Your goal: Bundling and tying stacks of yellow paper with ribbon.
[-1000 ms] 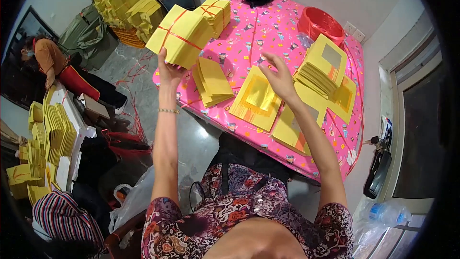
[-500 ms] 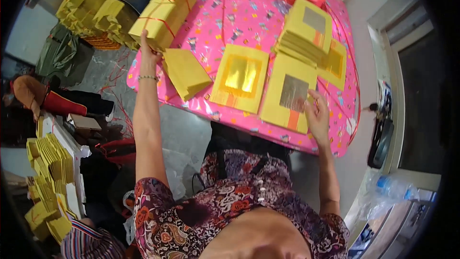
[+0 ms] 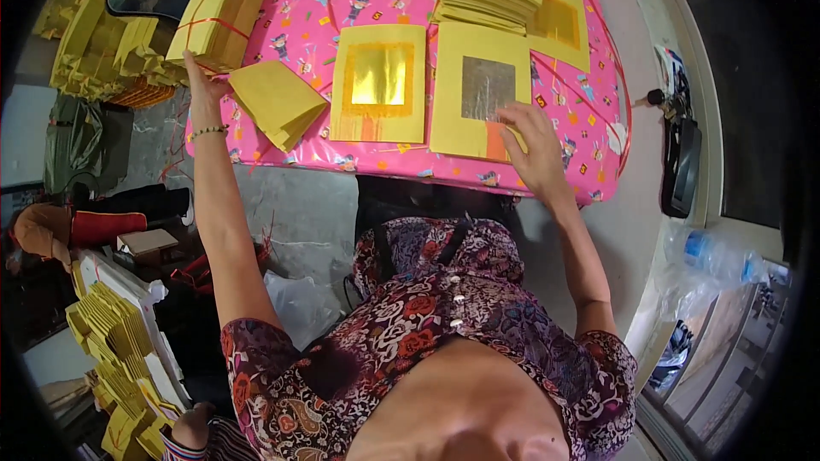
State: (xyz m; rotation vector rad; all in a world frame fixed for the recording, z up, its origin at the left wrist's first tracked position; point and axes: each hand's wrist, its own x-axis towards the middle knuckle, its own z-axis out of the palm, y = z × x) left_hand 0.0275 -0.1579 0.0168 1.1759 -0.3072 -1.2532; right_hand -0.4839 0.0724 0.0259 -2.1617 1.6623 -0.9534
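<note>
My left hand (image 3: pixel 203 90) lies against the near end of a thick bundle of yellow folded papers (image 3: pixel 224 13) tied with red string; its thumb and fingers are apart, partly hidden by the bundle. My right hand (image 3: pixel 536 149) is open, its fingers bent lightly over the lower right of a yellow sheet with a silver square (image 3: pixel 448 90). Between the hands lie a folded plain yellow paper (image 3: pixel 278 101) and a yellow sheet with a gold square (image 3: pixel 378 124). Behind the silver-square sheet rises a stack of similar yellow papers (image 3: pixel 483 4).
A pink patterned cloth (image 3: pixel 295 0) covers the table. Another gold-square sheet (image 3: pixel 559 26) sits right of the stack. Yellow paper piles (image 3: pixel 111 324) stand at lower left, more (image 3: pixel 94 60) at upper left. Beside the right wall hangs a plastic bag with bottles (image 3: pixel 713 260).
The whole view has shifted, so the table sits higher and further left. My right hand's fingers now reach further over the silver-square sheet. My left hand stays at the bundle's end.
</note>
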